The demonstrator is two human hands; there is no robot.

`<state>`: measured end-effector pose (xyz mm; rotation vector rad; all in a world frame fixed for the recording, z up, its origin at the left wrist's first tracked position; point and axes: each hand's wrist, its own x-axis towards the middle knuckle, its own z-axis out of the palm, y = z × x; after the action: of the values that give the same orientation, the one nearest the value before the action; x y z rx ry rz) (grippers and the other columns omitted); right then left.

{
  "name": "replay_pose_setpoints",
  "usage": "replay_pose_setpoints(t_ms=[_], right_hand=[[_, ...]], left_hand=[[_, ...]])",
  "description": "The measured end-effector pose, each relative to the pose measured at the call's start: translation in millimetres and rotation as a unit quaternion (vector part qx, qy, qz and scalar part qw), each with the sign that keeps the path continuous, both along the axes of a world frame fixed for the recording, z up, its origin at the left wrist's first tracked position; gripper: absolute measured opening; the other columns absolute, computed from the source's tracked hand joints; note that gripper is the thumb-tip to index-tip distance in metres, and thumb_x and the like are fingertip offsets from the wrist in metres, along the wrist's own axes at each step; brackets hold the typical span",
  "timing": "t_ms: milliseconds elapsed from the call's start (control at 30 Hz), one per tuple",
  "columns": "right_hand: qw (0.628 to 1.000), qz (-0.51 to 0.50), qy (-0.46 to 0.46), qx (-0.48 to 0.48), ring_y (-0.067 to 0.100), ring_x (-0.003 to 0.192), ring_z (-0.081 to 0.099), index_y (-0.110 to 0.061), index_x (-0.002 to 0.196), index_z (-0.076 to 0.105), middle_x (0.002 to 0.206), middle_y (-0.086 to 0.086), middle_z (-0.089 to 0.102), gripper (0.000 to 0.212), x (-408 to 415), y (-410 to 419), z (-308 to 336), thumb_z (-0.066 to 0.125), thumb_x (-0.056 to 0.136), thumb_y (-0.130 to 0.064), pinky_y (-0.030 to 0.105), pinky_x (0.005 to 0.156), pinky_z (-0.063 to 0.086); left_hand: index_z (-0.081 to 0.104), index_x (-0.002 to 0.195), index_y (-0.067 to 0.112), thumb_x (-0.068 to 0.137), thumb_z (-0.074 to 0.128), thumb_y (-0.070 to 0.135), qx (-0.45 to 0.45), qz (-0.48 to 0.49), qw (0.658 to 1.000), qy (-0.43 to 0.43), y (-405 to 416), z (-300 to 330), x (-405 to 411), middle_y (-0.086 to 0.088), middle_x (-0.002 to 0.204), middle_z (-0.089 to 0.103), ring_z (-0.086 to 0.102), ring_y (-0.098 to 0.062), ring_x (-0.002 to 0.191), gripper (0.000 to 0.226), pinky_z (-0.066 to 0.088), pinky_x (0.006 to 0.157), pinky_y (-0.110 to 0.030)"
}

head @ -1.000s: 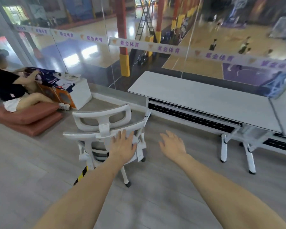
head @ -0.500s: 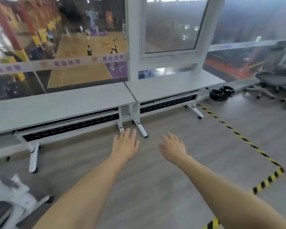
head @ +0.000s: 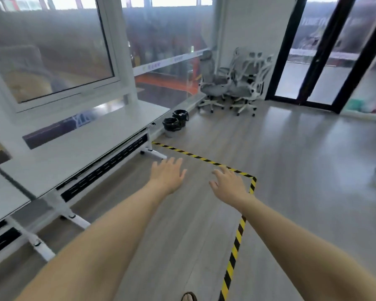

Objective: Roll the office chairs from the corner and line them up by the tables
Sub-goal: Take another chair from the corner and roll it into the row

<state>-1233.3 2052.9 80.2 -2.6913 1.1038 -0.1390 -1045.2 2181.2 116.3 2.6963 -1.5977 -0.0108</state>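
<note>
Far in the corner, office chairs (head: 230, 83) cluster — both hands (head: 168, 173) empty.

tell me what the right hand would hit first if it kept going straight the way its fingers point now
Nothing close. The right hand is open and empty, fingers aimed over bare floor and the striped tape. Further along that line, probably the clustered office chairs in the corner, though depth is hard to judge.

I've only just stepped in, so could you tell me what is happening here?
A person is walking with both arms out in front, left hand and right hand open and empty. A cluster of white office chairs stands in the far corner beside the glass door, untouched. The white tables run along the window on the left.
</note>
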Motion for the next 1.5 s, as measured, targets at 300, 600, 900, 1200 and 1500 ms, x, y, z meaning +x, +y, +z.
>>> replay_pose_setpoints(t_ms=[300, 600, 900, 1200, 1500], right_hand=[[0.993, -0.113, -0.014, -0.012, 0.029, 0.14, 0.041, -0.023, 0.15, 0.046, 0.157, 0.004, 0.042, 0.049, 39.0, -247.2, 36.4, 0.044, 0.105, -0.044, 0.047, 0.11, 0.042], [0.984, -0.175, -0.03, 0.007, 0.027, 0.139, 0.045, -0.023, 0.151, 0.045, 0.156, 0.003, 0.044, 0.051, 62.7, -483.7, 31.6, 0.042, 0.105, -0.046, 0.047, 0.108, 0.045], [0.985, -0.166, -0.043, 0.013, 0.029, 0.14, 0.043, -0.02, 0.155, 0.039, 0.156, 0.006, 0.043, 0.054, 114.7, -755.1, 16.8, 0.041, 0.107, -0.044, 0.046, 0.111, 0.041], [0.983, -0.181, -0.023, 0.008, 0.032, 0.143, 0.04, -0.024, 0.151, 0.043, 0.16, 0.007, 0.038, 0.052, 135.0, -1019.0, 12.8, 0.042, 0.105, -0.048, 0.05, 0.112, 0.041], [0.977, -0.211, -0.006, -0.022, 0.028, 0.139, 0.044, -0.023, 0.151, 0.043, 0.155, 0.002, 0.045, 0.05, 144.2, -1296.5, 21.1, 0.043, 0.106, -0.045, 0.045, 0.109, 0.039]], left_hand=[[0.036, 0.153, 0.024, 0.107, 0.028, 0.051, -0.036, -0.09, 0.995, 0.013, -293.0, 29.1, 66.5, -0.003, 0.151, 0.049, 0.049, -0.032, 0.133, 0.054, 0.039, 0.103, -0.05], [0.03, 0.158, 0.024, 0.107, 0.028, 0.051, -0.04, -0.156, 0.987, 0.019, -552.8, 28.8, 97.7, -0.003, 0.159, 0.041, 0.045, -0.032, 0.138, 0.058, 0.037, 0.107, -0.051], [0.03, 0.159, 0.023, 0.107, 0.034, 0.048, -0.063, -0.149, 0.987, -0.016, -809.6, 29.4, 146.8, -0.004, 0.158, 0.039, 0.043, -0.028, 0.141, 0.057, 0.038, 0.11, -0.051], [0.035, 0.156, 0.025, 0.107, 0.035, 0.048, -0.069, -0.142, 0.987, 0.011, -1052.7, 21.3, 200.8, -0.005, 0.15, 0.045, 0.048, -0.03, 0.134, 0.055, 0.041, 0.105, -0.049], [0.036, 0.155, 0.026, 0.106, 0.038, 0.046, -0.079, -0.196, 0.977, 0.035, -1361.2, -12.9, 203.2, -0.003, 0.155, 0.04, 0.042, -0.027, 0.141, 0.053, 0.039, 0.108, -0.047]])
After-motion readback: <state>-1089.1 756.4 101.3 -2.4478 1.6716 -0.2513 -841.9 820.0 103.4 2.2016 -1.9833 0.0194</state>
